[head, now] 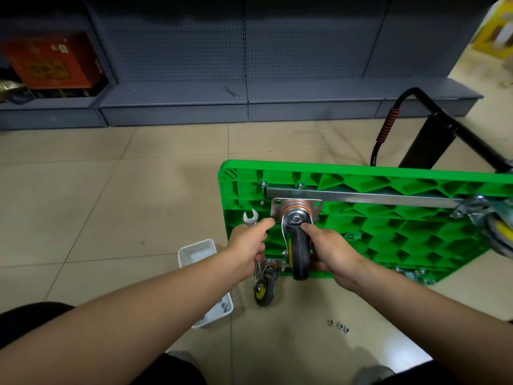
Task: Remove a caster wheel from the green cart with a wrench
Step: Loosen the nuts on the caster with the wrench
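Observation:
The green cart (388,232) lies upside down on the floor, its ribbed underside facing up. A caster wheel (298,243) with a black tyre and a metal mounting plate stands on the cart's near left corner. My right hand (333,251) grips the wheel's fork from the right, its index finger pointing at the swivel. My left hand (249,243) holds a silver wrench (250,218), whose open jaw sticks up beside the plate's left edge, and its index finger reaches to the plate corner.
A loose caster (263,284) lies on the floor by the cart's near edge. A white tray (197,254) sits left of it, and three nuts (339,325) lie on the tiles. Grey shelving (244,101) with another wrench (231,91) stands behind. The cart's black handle (416,129) lies at the far right.

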